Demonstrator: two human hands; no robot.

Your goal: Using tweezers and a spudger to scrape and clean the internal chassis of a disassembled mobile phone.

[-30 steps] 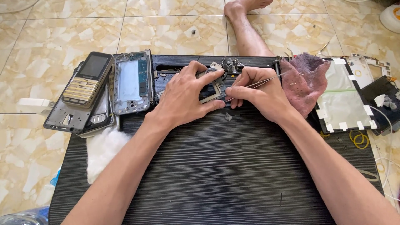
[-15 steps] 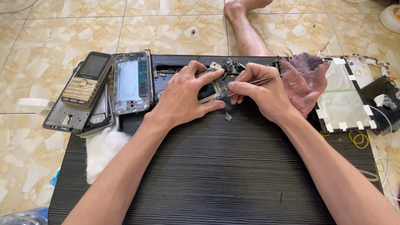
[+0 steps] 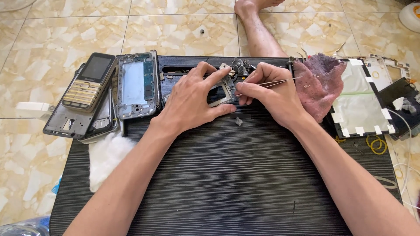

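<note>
The left hand [image 3: 192,102] pinches the small metal frame [image 3: 223,90] by its edges, just right of the opened phone body [image 3: 136,85]. The right hand [image 3: 269,94] squeezes thin tweezers [image 3: 271,81] together (their tips meet the frame). It looks light, thin, easily bent; hold the rim.

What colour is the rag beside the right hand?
Dusty purple-pink rag, by the right hand; head view.
</note>
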